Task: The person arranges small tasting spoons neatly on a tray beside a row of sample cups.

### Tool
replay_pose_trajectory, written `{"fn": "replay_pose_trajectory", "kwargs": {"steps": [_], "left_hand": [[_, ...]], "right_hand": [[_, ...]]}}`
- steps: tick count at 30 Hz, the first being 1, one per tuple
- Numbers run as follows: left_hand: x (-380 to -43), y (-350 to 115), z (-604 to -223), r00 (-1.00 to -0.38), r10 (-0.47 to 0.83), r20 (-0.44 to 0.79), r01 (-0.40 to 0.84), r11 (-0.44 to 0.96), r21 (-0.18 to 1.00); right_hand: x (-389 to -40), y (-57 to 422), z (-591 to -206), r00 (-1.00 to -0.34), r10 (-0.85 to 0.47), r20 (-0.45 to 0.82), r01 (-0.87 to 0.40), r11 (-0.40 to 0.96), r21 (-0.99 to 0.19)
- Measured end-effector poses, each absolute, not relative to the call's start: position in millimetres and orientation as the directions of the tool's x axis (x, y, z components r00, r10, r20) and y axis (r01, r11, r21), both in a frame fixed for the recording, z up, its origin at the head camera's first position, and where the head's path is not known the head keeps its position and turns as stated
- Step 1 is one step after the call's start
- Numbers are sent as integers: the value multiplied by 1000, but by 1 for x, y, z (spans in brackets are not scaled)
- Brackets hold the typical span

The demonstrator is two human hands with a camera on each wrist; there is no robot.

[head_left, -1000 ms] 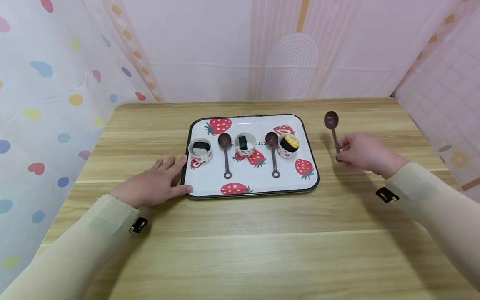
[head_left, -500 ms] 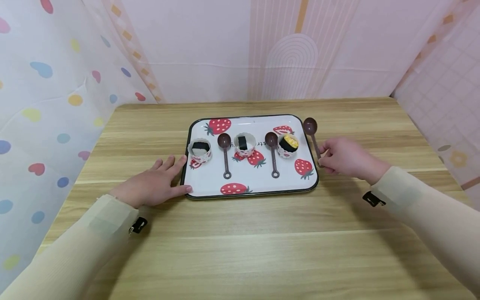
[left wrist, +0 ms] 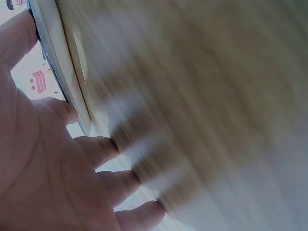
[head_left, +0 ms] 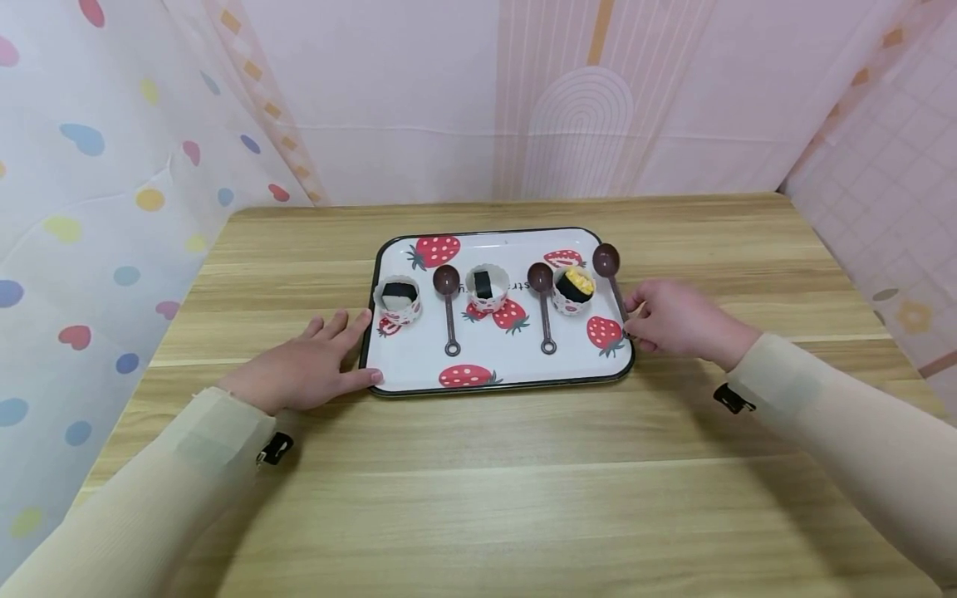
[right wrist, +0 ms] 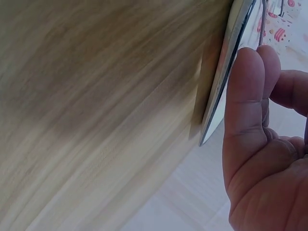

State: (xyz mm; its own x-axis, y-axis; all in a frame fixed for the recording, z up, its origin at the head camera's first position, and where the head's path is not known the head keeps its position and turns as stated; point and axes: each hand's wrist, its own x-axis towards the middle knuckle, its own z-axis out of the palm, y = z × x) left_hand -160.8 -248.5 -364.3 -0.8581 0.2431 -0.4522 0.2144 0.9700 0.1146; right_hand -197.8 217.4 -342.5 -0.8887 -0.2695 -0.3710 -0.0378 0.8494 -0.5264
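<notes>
In the head view a white strawberry-print tray (head_left: 407, 370) with a black rim lies on the table. My right hand (head_left: 684, 320) pinches the handle end of a brown spoon (head_left: 606, 261) over the tray's right edge. With fingers spread, my left hand (head_left: 306, 365) rests at the tray's left edge, the thumb on the rim. On the tray stand a left paper cup (head_left: 398, 301), a middle paper cup (head_left: 488, 288) and a right paper cup (head_left: 573, 291), each holding a sushi piece; yellow tops the right one. Two more brown spoons, one left (head_left: 447, 281) and one right (head_left: 542, 278), lie between the cups.
The wood-grain table (head_left: 478, 490) extends around the tray on all sides. A patterned cloth (head_left: 419, 91) hangs behind the table, and a dotted cloth (head_left: 105, 216) hangs along the left.
My right hand has carried its spoon leftward, from beside the tray to over its right edge. The left hand, cups and other spoons stay in place.
</notes>
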Motion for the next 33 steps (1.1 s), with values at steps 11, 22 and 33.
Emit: {"fn": "replay_pose_trajectory", "kwargs": {"steps": [11, 22, 33], "left_hand": [[-161, -249, -365, -857, 245, -454, 214, 970, 119], [-161, -249, -365, -857, 246, -452, 215, 969, 120], [-160, -248, -363, -858, 250, -449, 218, 968, 124]], "right_hand": [[-198, 214, -346, -878, -269, -395, -29, 855, -518], [-201, 207, -346, -877, -248, -411, -30, 883, -468], [-202, 200, -345, -874, -241, -423, -53, 911, -410]]}}
